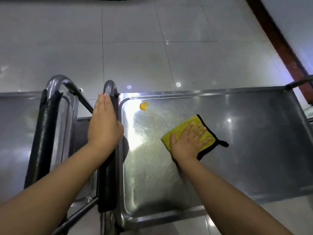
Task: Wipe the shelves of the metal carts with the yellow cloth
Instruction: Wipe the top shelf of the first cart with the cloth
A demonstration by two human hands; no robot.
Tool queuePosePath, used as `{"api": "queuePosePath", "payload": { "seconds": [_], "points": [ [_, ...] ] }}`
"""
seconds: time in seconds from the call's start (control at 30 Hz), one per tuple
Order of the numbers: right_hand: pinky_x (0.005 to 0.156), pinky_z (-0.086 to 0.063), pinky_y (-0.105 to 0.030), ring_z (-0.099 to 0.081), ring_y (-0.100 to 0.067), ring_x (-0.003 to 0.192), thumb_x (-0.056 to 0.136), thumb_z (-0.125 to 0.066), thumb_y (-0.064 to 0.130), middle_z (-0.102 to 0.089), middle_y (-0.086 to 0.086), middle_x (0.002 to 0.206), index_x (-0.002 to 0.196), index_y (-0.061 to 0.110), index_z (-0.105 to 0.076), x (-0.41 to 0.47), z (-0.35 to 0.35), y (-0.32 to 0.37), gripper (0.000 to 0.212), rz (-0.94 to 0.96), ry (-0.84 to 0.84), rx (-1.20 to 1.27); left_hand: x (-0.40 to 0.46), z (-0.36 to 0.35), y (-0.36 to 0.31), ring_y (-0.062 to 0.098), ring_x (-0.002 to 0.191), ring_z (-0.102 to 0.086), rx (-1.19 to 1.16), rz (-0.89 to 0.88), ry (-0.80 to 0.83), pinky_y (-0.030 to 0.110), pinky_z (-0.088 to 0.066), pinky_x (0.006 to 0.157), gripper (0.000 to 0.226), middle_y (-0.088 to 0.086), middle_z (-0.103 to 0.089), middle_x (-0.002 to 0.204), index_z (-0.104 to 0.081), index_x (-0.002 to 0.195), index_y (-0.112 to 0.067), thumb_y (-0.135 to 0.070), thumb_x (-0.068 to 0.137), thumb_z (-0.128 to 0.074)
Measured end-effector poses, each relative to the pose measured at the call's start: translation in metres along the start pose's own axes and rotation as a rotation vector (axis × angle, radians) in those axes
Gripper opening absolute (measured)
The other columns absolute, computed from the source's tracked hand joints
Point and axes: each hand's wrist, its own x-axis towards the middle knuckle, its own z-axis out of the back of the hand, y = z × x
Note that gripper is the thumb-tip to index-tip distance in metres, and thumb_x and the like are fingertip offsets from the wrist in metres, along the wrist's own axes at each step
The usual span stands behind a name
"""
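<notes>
The yellow cloth (187,128), edged in black with a small black loop, lies flat on the top shelf (254,141) of the right metal cart. My right hand (189,141) presses on it with fingers spread straight. My left hand (104,122) rests on that cart's handle bar (110,87), fingers straight along the tube and thumb to its right. A small orange-yellow blob (144,106) sits near the shelf's far left corner, with faint yellowish smears running from it toward the cloth.
A second metal cart (15,124) stands to the left, its handle (45,126) wrapped in black padding, close beside the first handle. Glossy grey floor tiles (135,48) lie beyond. A dark red skirting strip (279,41) runs along the wall at far right.
</notes>
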Motion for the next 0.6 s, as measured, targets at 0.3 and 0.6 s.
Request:
{"api": "queuePosePath", "payload": {
  "seconds": [0.3, 0.6],
  "points": [
    [0.110, 0.011, -0.064, 0.012, -0.040, 0.145, 0.094, -0.030, 0.056, 0.008, -0.024, 0.158, 0.151, 0.002, 0.003, 0.072, 0.024, 0.043, 0.085, 0.209, -0.052, -0.034, 0.008, -0.002, -0.003, 0.022, 0.147, -0.006, 0.041, 0.029, 0.007, 0.033, -0.017, 0.115, 0.084, 0.009, 0.001, 0.160, -0.002, 0.151, -0.007, -0.006, 0.087, -0.055],
    [0.111, 0.010, -0.060, 0.002, -0.036, 0.147, 0.085, -0.015, 0.060, -0.005, -0.020, 0.159, 0.153, 0.006, -0.010, 0.092, 0.021, 0.041, 0.086, 0.655, -0.141, -0.140, 0.003, -0.003, 0.000, 0.017, 0.146, -0.009, 0.021, 0.061, -0.003, 0.031, -0.025, 0.112, 0.085, 0.002, 0.002, 0.160, -0.002, 0.152, -0.012, -0.007, 0.086, -0.055]
  ]
}}
